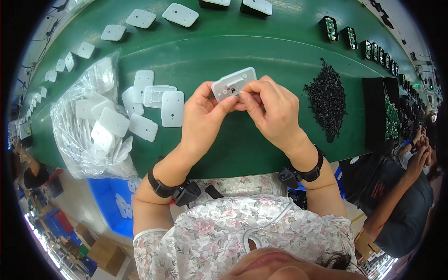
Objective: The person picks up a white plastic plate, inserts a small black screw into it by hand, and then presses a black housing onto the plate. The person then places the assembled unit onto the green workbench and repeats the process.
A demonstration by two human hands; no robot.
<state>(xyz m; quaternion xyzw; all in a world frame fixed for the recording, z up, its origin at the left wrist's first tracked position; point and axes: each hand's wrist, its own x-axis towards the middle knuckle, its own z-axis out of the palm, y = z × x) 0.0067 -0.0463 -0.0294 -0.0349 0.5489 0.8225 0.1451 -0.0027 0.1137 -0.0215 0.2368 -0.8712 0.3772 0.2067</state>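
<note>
My left hand (204,112) grips a white plastic cover (240,77), its recessed inner side facing up and tilted, above the green table. Pinched together at the cover's near edge are the fingertips of my right hand (273,105); what lies between them is hidden. A tiny dark part (233,89) shows on the cover, close to both thumbs. Left of my left hand lie several loose white covers (172,109), one with its inner side up. To the right of my right hand is a heap of small black parts (326,100).
A clear plastic bag (70,140) of white covers rests at the table's left. Housings with green circuit boards (330,29) line the far right, beside a black box (373,114) of boards. More covers (180,15) lie along the back. A blue bin (105,200) stands below left; a co-worker (396,200) sits right.
</note>
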